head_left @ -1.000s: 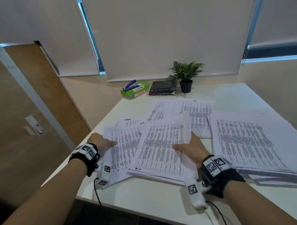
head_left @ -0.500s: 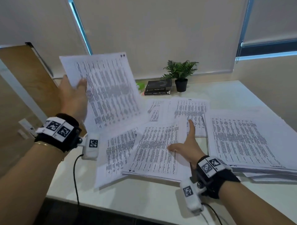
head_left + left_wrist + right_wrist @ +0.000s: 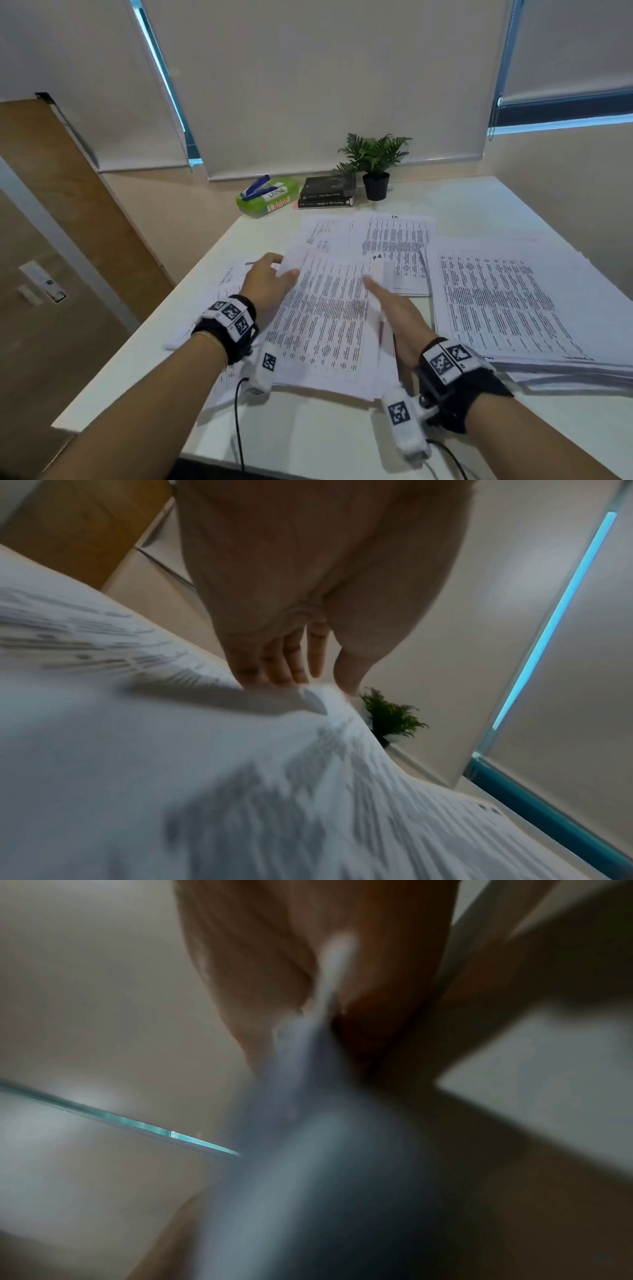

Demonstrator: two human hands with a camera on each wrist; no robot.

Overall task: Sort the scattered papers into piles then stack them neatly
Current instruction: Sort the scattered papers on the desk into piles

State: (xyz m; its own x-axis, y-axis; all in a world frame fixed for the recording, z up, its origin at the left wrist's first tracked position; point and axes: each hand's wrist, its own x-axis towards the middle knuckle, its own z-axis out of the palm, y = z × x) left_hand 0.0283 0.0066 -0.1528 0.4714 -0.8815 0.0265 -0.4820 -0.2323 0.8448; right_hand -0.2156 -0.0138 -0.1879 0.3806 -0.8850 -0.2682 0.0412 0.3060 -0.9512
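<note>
Sorting partway — left hand (image 3: 265,286) pinches a sheet (image 3: 322,318) onto centre pile, right hand (image 3: 394,313) pinches that pile's edge, thick pile (image 3: 507,305) at right built — loose sheets (image 3: 394,236) upper centre remain.

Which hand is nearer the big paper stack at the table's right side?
Right. The right hand lies just beside the big stack; the left hand is farther, across the middle pile.

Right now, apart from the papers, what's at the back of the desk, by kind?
Books: 2, stacked
Potted plant: 1
Green box: 1
Blue stapler: 1, on the box
Total: 5
</note>
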